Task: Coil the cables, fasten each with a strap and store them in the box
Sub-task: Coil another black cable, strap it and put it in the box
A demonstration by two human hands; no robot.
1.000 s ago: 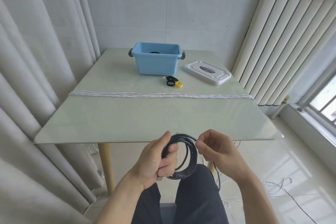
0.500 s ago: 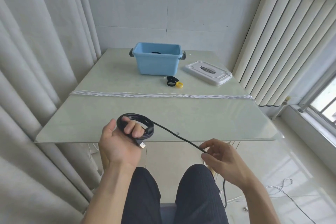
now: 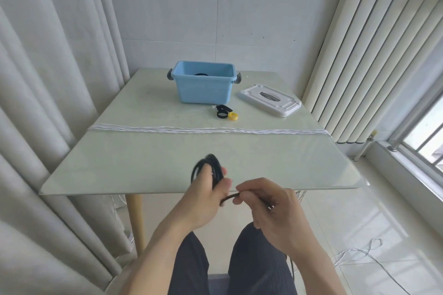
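Note:
My left hand point(image 3: 203, 199) grips a coil of black cable point(image 3: 212, 167) just over the table's near edge. My right hand point(image 3: 266, 206) pinches the loose run of the same cable close beside the left hand; the cable's tail drops past my right knee. A blue box point(image 3: 203, 90) stands open at the back of the table with something dark inside. In front of it lie a black strap point(image 3: 222, 111) and a yellow strap point(image 3: 233, 116). A bundle of white cables point(image 3: 206, 130) stretches across the whole table.
The box's white lid point(image 3: 269, 100) lies at the back right of the table point(image 3: 134, 163). Curtains hang on the left and right. More white cable point(image 3: 359, 252) trails on the floor at the right, near a window.
My left hand swung out to the left with the coil, then came back toward the middle. My right hand has drawn the cable in close to it, so the stretched run is short now.

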